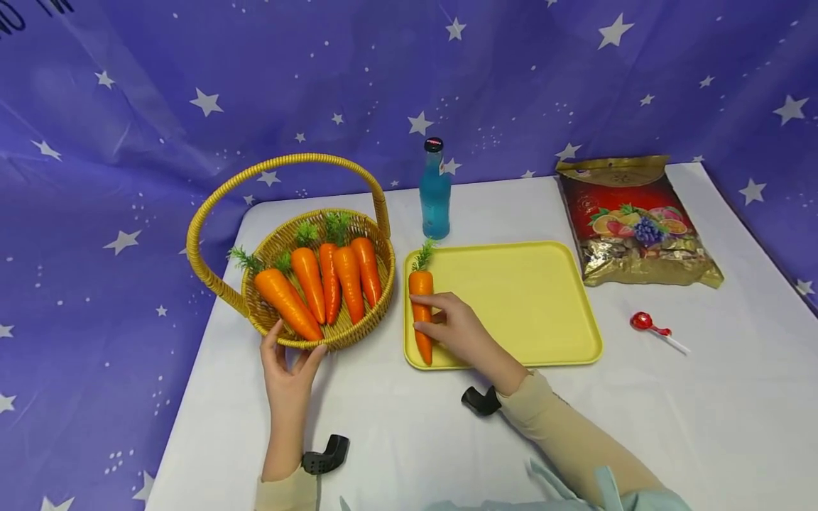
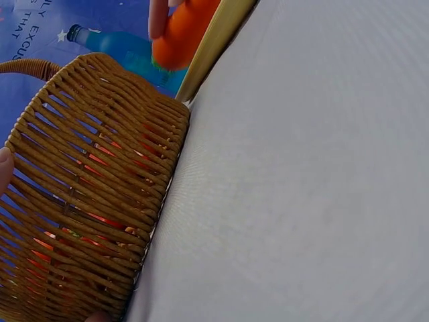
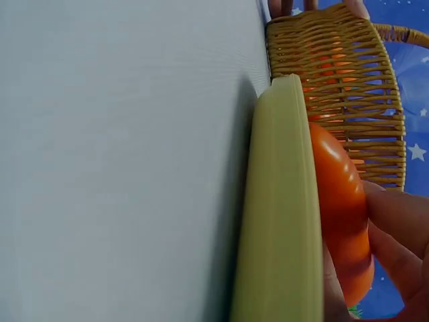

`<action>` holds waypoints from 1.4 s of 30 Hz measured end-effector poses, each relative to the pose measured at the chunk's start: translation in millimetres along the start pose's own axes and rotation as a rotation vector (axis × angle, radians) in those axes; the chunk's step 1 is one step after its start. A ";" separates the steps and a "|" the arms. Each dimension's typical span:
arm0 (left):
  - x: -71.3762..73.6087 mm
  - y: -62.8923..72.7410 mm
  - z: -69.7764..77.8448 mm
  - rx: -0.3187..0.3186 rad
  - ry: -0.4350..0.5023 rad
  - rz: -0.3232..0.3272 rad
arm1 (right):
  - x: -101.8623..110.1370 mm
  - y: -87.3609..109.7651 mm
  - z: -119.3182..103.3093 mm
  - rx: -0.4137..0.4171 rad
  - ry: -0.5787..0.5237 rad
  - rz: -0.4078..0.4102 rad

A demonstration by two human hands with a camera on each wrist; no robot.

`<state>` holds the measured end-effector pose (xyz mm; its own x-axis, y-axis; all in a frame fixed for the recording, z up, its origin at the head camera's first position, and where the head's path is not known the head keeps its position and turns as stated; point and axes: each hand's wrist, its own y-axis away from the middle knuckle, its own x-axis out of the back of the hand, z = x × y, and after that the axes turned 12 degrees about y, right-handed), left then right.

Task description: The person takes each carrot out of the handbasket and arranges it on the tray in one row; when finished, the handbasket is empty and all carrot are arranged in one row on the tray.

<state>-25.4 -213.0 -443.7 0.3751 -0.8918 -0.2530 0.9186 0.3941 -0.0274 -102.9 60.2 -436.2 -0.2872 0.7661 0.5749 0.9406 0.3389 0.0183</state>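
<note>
At the left stands a yellow wicker basket (image 1: 361,331) with a tall arched handle, holding several orange carrots (image 1: 287,301) with green tops. My left hand (image 1: 289,372) grips its front rim between thumb and fingers. In the left wrist view, the basket's woven side (image 2: 100,181) fills the left part. A single carrot (image 1: 422,284) lies lengthwise along the left edge of a yellow tray (image 1: 511,305), its leafy top over the far rim. My right hand (image 1: 463,330) pinches this carrot by its middle; the right wrist view shows fingers around the carrot (image 3: 338,201).
Behind the tray stands a blue bottle (image 1: 435,202) with a dark cap. A red and gold candy bag (image 1: 639,227) lies at the back right, with a red lollipop (image 1: 658,331) in front of it. A purple star-patterned cloth (image 1: 358,92) hangs behind the white table (image 1: 396,426).
</note>
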 end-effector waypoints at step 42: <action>2.0 0.4 -1.7 -0.029 -0.050 -0.017 | 44.4 4.8 -47.5 0.028 0.337 -0.139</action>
<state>-24.5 -214.3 -445.8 0.3658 -0.9082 -0.2033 0.9213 0.3843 -0.0591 -102.5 69.9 -371.7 -0.3319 0.4901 0.8060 0.8901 0.4455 0.0956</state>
